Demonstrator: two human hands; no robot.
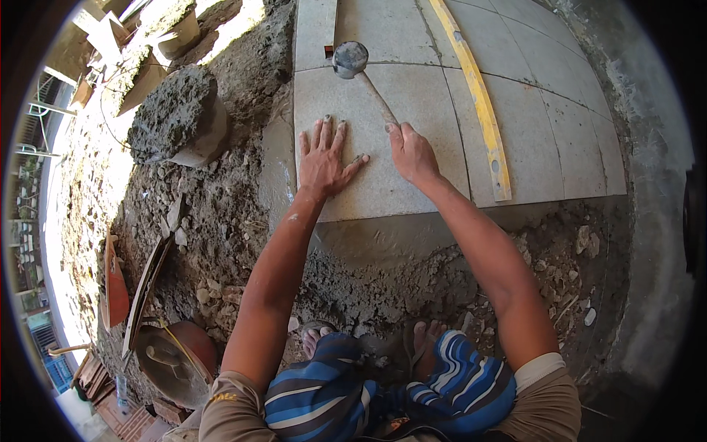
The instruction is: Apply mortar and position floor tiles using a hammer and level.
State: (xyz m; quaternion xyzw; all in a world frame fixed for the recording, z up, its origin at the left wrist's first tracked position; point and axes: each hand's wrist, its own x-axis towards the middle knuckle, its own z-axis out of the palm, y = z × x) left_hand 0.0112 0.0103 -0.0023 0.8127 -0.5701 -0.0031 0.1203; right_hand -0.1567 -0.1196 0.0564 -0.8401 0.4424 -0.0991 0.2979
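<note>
Spread flat on a pale grey floor tile (412, 158), my left hand (325, 162) has its fingers apart and holds nothing. My right hand (414, 153) is closed round the wooden handle of a rubber mallet (350, 59). The mallet's dark round head, smeared with grey, is over the far left part of the tile, close to its far joint; I cannot tell whether it touches. Wet grey mortar (383, 239) shows along the tile's near edge and its left side.
A yellow spirit level (479, 96) lies across the tiles to the right. A metal straightedge (326, 26) rests at the far left of the tiling. Left, on rubble, stand a bucket heaped with mortar (180, 118), a trowel (175, 217) and a reddish basin (177, 361). A concrete wall (655, 243) borders the right.
</note>
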